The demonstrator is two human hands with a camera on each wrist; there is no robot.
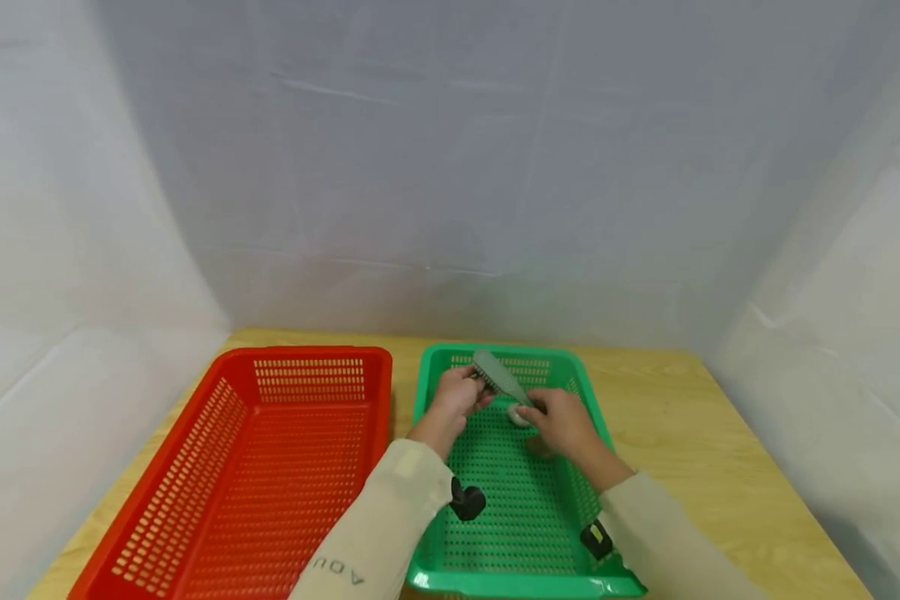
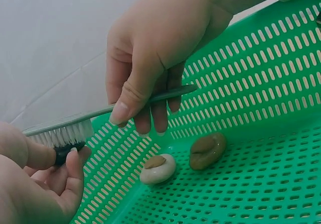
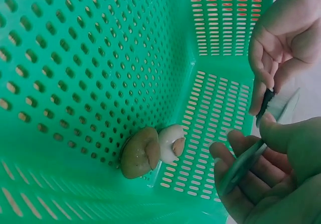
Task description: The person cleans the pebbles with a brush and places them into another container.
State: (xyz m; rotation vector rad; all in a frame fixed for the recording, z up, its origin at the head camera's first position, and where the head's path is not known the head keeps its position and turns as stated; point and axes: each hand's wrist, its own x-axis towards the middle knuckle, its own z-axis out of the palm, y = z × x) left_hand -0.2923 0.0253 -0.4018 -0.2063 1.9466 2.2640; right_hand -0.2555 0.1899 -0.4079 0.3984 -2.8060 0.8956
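From the head camera, the brush (image 1: 501, 375) slants over the green basket (image 1: 525, 586) near the worktop's (image 1: 667, 417) far edge — bristles by the left hand (image 1: 457, 396), handle gripped by the right hand (image 1: 562, 421). Wood stretches to the right edge; a red basket (image 1: 307, 353) fills the left side. In the left wrist view, the left hand pinches a dark piece (image 2: 61, 156) against the bristles; the right thumb and fingers clamp the handle. The right wrist view shows a brown piece (image 3: 135, 156) and pale piece (image 3: 169, 142) lying apart from both hands.
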